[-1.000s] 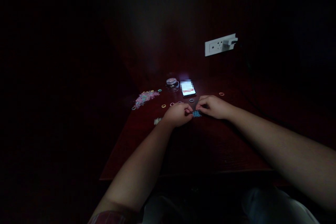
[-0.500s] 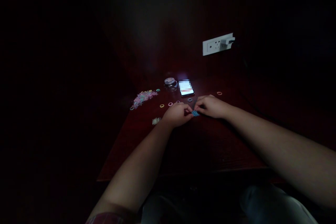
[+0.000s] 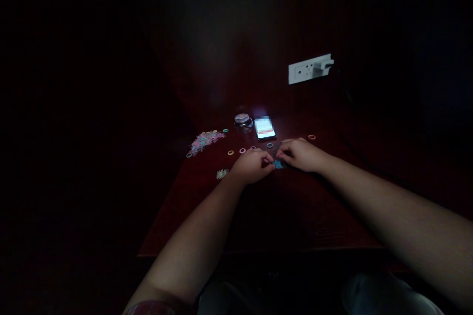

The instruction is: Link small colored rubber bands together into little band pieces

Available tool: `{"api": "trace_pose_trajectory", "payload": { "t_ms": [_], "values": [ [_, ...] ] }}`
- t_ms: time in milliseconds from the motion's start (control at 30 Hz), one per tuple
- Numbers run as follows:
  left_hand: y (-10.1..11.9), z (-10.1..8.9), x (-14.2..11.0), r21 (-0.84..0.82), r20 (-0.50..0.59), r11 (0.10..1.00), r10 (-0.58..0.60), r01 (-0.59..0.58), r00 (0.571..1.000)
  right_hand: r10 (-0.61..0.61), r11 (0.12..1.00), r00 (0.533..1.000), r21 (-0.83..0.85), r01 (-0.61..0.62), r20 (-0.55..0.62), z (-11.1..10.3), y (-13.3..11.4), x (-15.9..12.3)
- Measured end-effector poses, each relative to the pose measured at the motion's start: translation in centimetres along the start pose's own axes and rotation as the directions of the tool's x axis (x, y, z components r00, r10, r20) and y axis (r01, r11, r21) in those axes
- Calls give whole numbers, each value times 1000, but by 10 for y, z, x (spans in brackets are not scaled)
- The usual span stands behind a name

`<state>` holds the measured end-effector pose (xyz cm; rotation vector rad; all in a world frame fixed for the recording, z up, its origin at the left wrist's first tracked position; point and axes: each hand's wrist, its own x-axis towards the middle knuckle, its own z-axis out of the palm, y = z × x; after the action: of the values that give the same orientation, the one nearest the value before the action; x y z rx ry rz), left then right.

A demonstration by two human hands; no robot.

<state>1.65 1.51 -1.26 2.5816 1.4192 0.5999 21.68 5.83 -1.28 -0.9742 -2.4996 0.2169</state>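
On a dark red table [image 3: 281,211] my left hand [image 3: 252,166] and my right hand [image 3: 301,154] meet fingertip to fingertip. Both are closed in a pinch on a small bundle of blue rubber bands [image 3: 279,164] held between them just above the tabletop. A pile of pastel rubber bands [image 3: 204,140] lies to the far left. Single loose bands [image 3: 231,152] are scattered in a row beyond my hands. A small whitish bundle [image 3: 222,173] lies left of my left wrist.
A lit phone [image 3: 265,129] lies flat beyond my hands, with a small round clear container [image 3: 242,120] beside it. A white wall socket with a plug in it [image 3: 309,69] is at the back right. The room around the table is very dark.
Both hands have stayed together on the blue bundle with only small finger shifts. The whole view has moved slightly with my head.
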Motion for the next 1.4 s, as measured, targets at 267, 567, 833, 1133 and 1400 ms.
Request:
{"api": "trace_pose_trajectory", "payload": {
  "t_ms": [267, 567, 833, 1133, 1400],
  "values": [
    [-4, -5, 1, 25, -67, 995, -97, 99, 993, 16, 1000, 1000, 23, -16, 4, 2, 3, -1],
    [-35, -20, -4, 98, -299, 822, -514, 561, 804, 52, 997, 996, 64, -48, -67, 5, 9, 0],
    [-92, -35, -30, 19, -425, 623, -702, 782, 571, 81, 992, 990, 101, -70, -111, 2, 5, -2],
    [-130, -33, -47, 64, -365, 484, -803, 873, 472, 50, 991, 989, 129, -32, -137, 1, 0, 0],
    [-142, -37, -48, -158, -415, 543, -794, 825, 443, 26, 989, 989, 150, -3, -148, -1, -6, -1]
  ]
}}
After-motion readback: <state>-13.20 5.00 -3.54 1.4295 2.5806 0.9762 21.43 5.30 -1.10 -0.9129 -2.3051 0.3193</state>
